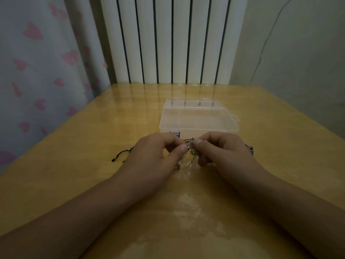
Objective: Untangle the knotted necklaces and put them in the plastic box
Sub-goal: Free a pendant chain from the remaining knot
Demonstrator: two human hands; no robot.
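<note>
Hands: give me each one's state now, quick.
Left hand: pinching the knotted necklaces.
Right hand: pinching the same knot from the other side.

Between the hands glints a silvery metal knot; left of them trails matt black cord. Beyond: clear smooth plastic box (glossy wood table).

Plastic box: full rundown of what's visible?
The plastic box is clear, rectangular and shallow, lying flat on the wooden table just beyond both hands. Its lid looks closed, with small latch tabs on the right edge and hinge marks along the far side. A blue label shows at its near left corner. Nothing visibly touches it; no contents can be seen inside.
</note>
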